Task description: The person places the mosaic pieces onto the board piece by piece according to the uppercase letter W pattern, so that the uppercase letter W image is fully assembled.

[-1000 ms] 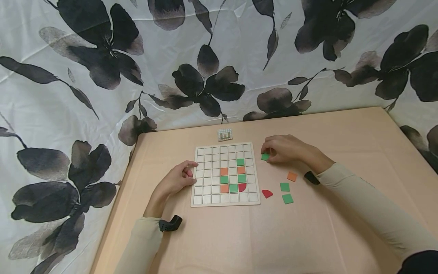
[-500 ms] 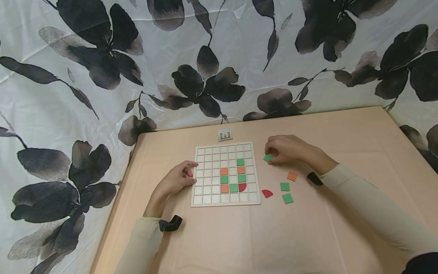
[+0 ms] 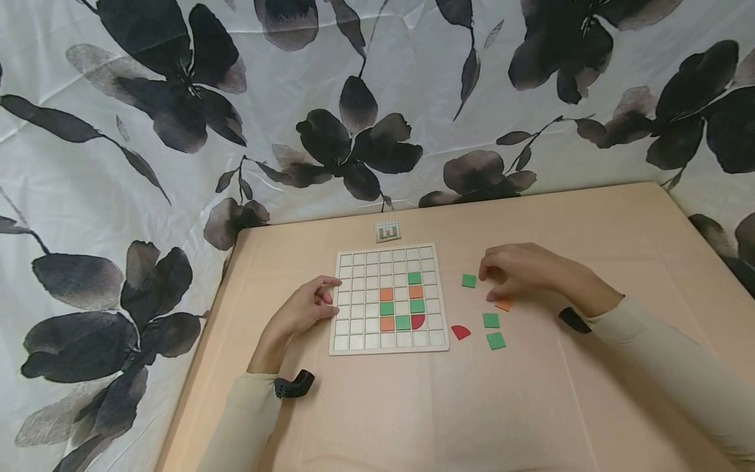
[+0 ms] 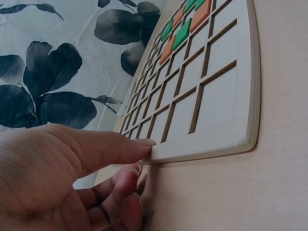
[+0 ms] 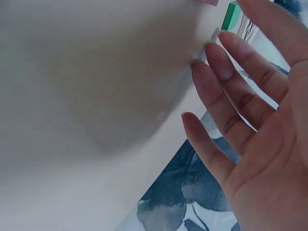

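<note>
My left hand (image 3: 302,305) is at the left edge of a square white grid board (image 3: 354,269). In the left wrist view its thumb (image 4: 115,147) rests on the board's rim, and other fingers are loosely curled beside it. My right hand (image 3: 527,269) hovers right of the board with nothing between its fingers. Just left of its fingertips lies a green square tile (image 3: 468,280); below the thumb, an orange tile (image 3: 504,305) is partly hidden. The right wrist view shows the fingers (image 5: 221,103) apart, with a green tile (image 5: 231,17) beyond them.
Nearer lie two more green tiles, the upper one (image 3: 491,320) and the lower one (image 3: 496,341), and a red quarter-circle piece (image 3: 461,332). Several green, orange and red pieces sit in the board. A small pattern card (image 3: 387,231) lies behind it, before a floral cloth (image 3: 354,151).
My right hand has let go of the green tile, which lies on the table slightly nearer and further right. The hand has moved right, over the orange tile. My left hand stays put.
</note>
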